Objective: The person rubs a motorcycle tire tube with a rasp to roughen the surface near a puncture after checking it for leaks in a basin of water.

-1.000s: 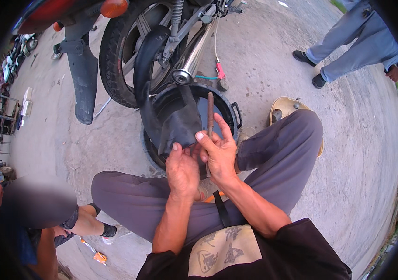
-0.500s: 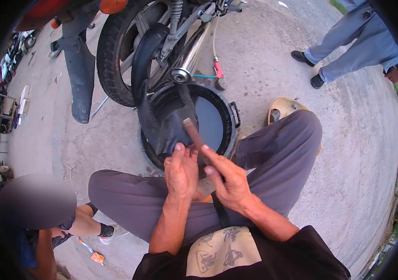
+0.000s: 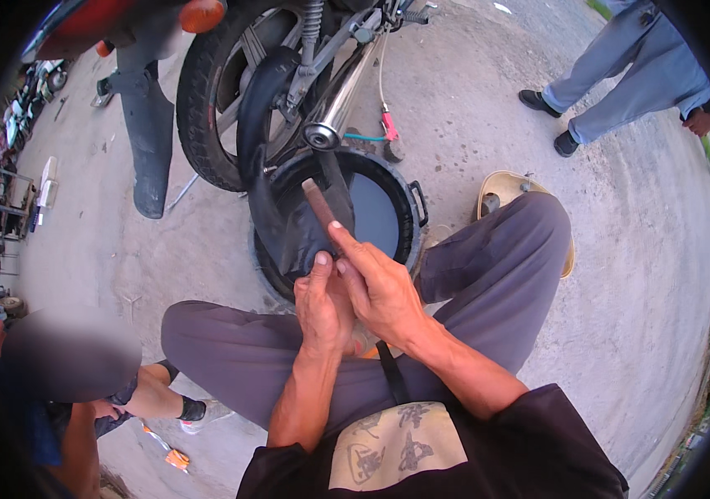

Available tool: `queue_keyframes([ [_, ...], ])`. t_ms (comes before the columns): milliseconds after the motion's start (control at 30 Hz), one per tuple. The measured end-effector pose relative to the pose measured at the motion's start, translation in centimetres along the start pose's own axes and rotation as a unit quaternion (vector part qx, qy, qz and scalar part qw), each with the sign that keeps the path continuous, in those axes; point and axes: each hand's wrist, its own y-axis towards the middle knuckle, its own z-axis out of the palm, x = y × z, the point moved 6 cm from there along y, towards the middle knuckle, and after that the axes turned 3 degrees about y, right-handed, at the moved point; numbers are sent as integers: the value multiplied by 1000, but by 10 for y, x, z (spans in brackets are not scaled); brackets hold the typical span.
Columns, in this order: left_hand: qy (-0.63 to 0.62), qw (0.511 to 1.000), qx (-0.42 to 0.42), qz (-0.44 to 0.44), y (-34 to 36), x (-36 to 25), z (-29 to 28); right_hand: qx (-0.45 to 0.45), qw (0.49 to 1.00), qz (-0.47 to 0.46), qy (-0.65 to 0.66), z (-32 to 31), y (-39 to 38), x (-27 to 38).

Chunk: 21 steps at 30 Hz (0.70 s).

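Black inner tube, brown rasp upright

Black inner tube, grey trousers, orange indicator lamp.

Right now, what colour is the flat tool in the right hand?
Rusty brown tool, over the black inner tube; the head view shows it best.

Both hands, left hand and right hand, press a floppy black rubber inner tube and a flat brown metal rasp above a round black water basin beside a motorcycle's rear wheel.
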Motion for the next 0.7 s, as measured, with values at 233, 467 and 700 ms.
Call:
queue_keyframes([
  [233,-44,998,35,-3,2,5,-5,-14,999,25,14,0,-26,1],
  [467,-57,994,-2,89,9,-10,-6,-47,997,50,41,-14,1,-11],
  [700,-68,994,20,85,9,0,-6,122,958,115,-233,-14,-10,-1],
])
